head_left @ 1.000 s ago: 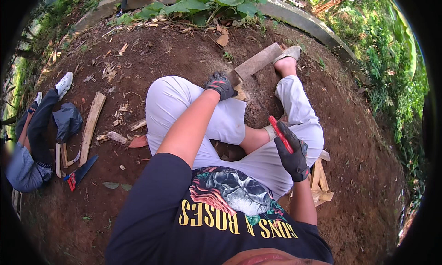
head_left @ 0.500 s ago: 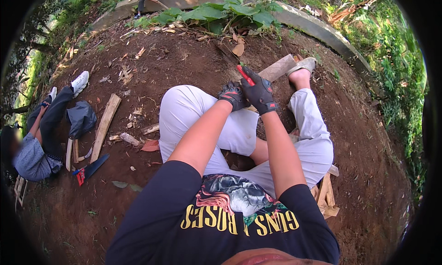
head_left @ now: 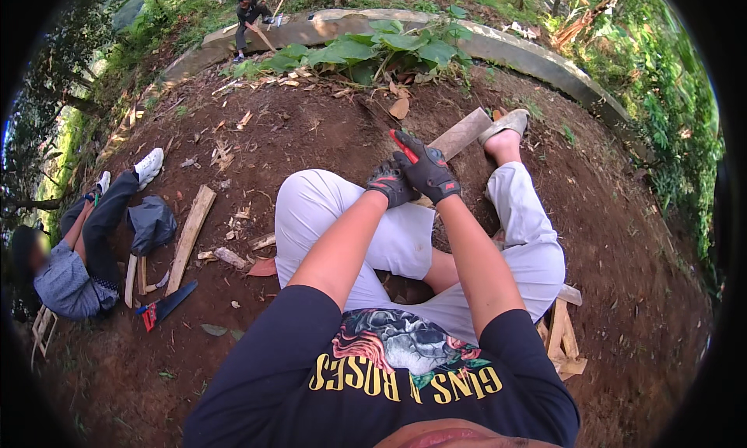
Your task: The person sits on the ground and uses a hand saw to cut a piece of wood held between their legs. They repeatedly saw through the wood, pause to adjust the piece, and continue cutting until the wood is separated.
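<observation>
While sitting on the dirt, both gloved: right hand (head_left: 428, 172) clamped on red-handled tool (head_left: 403, 146), left hand (head_left: 387, 183) curled right beside, touching. Plank (head_left: 461, 133) just beyond, by the sandaled foot (head_left: 506, 124). Further left, another plank (head_left: 189, 236), seated person (head_left: 82, 253).

Black gloves with red trim on both hands: left hand (head_left: 387, 182), right hand (head_left: 427, 171). Red tool handle (head_left: 404, 146) in right hand. Pale grey-brown wood plank (head_left: 462, 134). White trousers (head_left: 327, 215). Black T-shirt (head_left: 296, 370), yellow lettering, grey-red-green print. Reddish-brown soil (head_left: 311, 129). Green leaves (head_left: 366, 51). Dark grey bag (head_left: 152, 222).
</observation>
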`<control>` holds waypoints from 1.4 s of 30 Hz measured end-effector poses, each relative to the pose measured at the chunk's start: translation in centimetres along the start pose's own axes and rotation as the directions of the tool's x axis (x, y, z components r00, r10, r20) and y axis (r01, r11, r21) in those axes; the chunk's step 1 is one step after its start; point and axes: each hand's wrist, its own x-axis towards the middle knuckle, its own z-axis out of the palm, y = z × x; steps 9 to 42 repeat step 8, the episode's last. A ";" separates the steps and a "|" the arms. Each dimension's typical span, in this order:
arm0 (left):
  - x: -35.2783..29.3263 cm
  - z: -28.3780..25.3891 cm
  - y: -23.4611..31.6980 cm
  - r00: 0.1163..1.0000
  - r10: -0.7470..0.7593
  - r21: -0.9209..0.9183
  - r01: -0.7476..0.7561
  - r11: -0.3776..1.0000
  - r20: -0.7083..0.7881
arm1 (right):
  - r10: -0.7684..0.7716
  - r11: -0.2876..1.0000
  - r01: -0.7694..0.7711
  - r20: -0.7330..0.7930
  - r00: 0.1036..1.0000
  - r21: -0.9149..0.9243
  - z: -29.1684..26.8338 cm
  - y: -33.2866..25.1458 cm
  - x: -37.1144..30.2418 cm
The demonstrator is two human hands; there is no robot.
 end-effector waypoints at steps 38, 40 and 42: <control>1.0 1.8 -1.1 0.990 -0.140 0.019 0.140 0.990 0.018 | -0.109 0.985 0.098 0.068 0.992 0.142 -2.2 2.3 -5.4; 1.0 1.8 -1.1 0.990 -0.140 0.019 0.140 0.990 0.018 | -0.109 0.985 0.098 0.068 0.992 0.142 -2.2 2.3 -5.4; 1.0 1.8 -1.1 0.990 -0.140 0.019 0.140 0.990 0.018 | -0.109 0.985 0.098 0.068 0.992 0.142 -2.2 2.3 -5.4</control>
